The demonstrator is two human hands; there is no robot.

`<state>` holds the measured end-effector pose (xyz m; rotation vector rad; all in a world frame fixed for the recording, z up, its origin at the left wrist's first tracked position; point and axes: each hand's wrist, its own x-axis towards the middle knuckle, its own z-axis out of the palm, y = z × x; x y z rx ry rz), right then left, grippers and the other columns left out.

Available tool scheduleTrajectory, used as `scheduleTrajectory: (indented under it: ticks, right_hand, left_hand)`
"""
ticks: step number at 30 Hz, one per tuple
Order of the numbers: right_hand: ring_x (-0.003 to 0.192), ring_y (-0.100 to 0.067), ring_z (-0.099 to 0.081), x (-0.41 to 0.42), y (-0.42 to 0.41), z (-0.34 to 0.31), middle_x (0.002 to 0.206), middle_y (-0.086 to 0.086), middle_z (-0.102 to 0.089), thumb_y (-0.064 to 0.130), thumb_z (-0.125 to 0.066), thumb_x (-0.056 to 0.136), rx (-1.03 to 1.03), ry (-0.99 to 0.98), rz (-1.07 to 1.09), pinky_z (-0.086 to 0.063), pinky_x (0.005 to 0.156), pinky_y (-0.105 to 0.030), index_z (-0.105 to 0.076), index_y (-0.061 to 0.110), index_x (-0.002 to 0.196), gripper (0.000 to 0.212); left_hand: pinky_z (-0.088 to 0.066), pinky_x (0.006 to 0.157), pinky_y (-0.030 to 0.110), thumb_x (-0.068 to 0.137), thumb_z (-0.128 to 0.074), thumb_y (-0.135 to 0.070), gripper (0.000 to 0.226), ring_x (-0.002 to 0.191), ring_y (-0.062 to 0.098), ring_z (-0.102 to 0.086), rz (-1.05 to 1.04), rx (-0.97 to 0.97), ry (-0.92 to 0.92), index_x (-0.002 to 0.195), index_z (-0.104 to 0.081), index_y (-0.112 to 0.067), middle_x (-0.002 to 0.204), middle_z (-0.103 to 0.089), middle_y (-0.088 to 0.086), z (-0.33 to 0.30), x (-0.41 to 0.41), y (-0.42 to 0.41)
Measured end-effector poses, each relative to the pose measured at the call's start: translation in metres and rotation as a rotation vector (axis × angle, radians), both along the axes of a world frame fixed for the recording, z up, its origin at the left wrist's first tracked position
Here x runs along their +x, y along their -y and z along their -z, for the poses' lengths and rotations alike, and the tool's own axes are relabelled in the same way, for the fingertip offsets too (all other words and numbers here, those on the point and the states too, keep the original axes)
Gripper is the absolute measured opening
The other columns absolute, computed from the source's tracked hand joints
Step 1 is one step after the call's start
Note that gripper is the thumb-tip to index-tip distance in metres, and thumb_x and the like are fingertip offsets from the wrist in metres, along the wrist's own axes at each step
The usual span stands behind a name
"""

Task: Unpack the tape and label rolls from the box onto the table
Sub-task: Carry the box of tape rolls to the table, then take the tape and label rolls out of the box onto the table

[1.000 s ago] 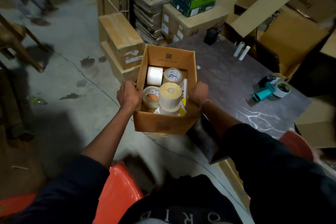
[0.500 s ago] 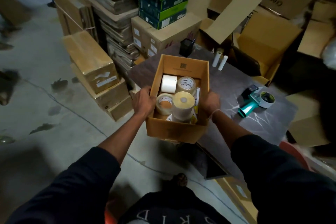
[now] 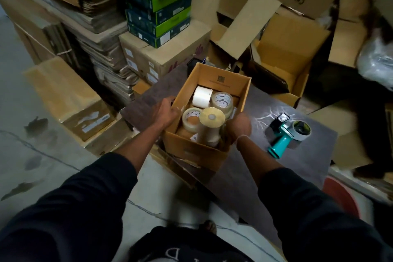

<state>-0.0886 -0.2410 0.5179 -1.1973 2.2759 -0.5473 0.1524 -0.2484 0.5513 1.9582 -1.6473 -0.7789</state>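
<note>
An open brown cardboard box is held over the near-left part of the dark table. My left hand grips its left wall and my right hand grips its right wall. Inside stand a tall yellowish label roll, a clear tape roll, a white roll and another tape roll with a printed core. Whether the box touches the table is hidden by the box itself.
A teal tape dispenser lies on the table to the right of the box. An open empty carton sits behind the table. Stacked cartons and green boxes crowd the back left. A sealed carton stands on the floor at left.
Both hands have carried the box forward and right, from over the floor to over the table. The view has swung towards the table.
</note>
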Motion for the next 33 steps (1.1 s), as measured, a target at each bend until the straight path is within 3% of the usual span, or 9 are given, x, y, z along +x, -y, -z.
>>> scheduleTrajectory:
  ticks: [4,9,13,17,21,25,33]
  right_hand:
    - [0.105,-0.031,-0.065,0.017,0.022,0.002,0.115,-0.013,-0.065,0.025,-0.06,0.09,-0.005,-0.003,0.067,-0.054,0.083,-0.038,-0.05,0.005,0.122,0.038]
    - [0.11,-0.035,-0.062,0.034,0.032,0.003,0.119,-0.017,-0.063,0.02,-0.055,0.093,-0.034,-0.014,0.142,-0.052,0.09,-0.042,-0.05,0.005,0.118,0.029]
    - [0.107,-0.034,-0.062,0.033,0.032,0.0,0.117,-0.016,-0.064,0.024,-0.062,0.091,-0.005,-0.032,0.182,-0.053,0.091,-0.045,-0.05,0.01,0.118,0.032]
    - [0.111,-0.035,-0.061,0.03,0.028,-0.002,0.12,-0.015,-0.062,0.023,-0.065,0.09,0.041,-0.018,0.209,-0.052,0.095,-0.049,-0.05,0.009,0.123,0.038]
    - [0.113,-0.034,-0.06,0.01,0.01,-0.005,0.124,-0.017,-0.061,0.014,-0.058,0.095,0.1,-0.039,0.277,-0.051,0.097,-0.046,-0.051,0.008,0.127,0.033]
    - [0.12,-0.036,-0.056,-0.018,-0.018,-0.013,0.13,-0.021,-0.058,0.01,-0.06,0.094,0.144,-0.079,0.306,-0.046,0.099,-0.042,-0.045,0.005,0.135,0.044]
    - [0.12,-0.037,-0.056,-0.053,-0.057,-0.019,0.129,-0.024,-0.058,0.01,-0.064,0.092,0.218,-0.1,0.323,-0.046,0.097,-0.041,-0.048,-0.001,0.131,0.043]
  left_hand:
    - [-0.055,0.093,0.046,0.089,-0.061,-0.019,0.036,0.106,0.028,-0.067,0.061,0.024,-0.055,0.124,-0.066,-0.022,0.116,-0.073,0.007,0.018,0.019,0.042]
    - [-0.056,0.091,0.045,0.091,-0.062,-0.021,0.034,0.104,0.025,-0.067,0.202,0.028,-0.099,0.125,-0.066,-0.02,0.117,-0.072,0.006,0.022,0.04,0.074]
    - [-0.057,0.088,0.046,0.085,-0.057,-0.033,0.029,0.097,0.028,-0.068,0.268,0.023,-0.058,0.11,-0.069,-0.025,0.106,-0.074,0.005,0.034,0.043,0.088]
    - [-0.06,0.079,0.045,0.073,-0.054,-0.044,0.038,0.086,0.027,-0.07,0.297,0.0,-0.004,0.102,-0.07,-0.026,0.094,-0.075,0.001,0.056,0.038,0.113]
    - [-0.059,0.078,0.04,0.078,-0.068,-0.038,0.028,0.08,0.021,-0.067,0.427,-0.03,0.045,0.101,-0.067,-0.023,0.09,-0.072,-0.002,0.027,0.021,0.096]
    - [-0.055,0.077,0.037,0.075,-0.076,-0.036,0.033,0.084,0.025,-0.064,0.516,0.009,0.086,0.098,-0.055,-0.024,0.092,-0.067,0.002,0.025,-0.008,0.074]
    - [-0.055,0.076,0.036,0.083,-0.069,-0.034,0.024,0.09,0.024,-0.067,0.595,-0.059,0.08,0.104,-0.063,-0.023,0.097,-0.07,0.001,0.029,-0.058,0.053]
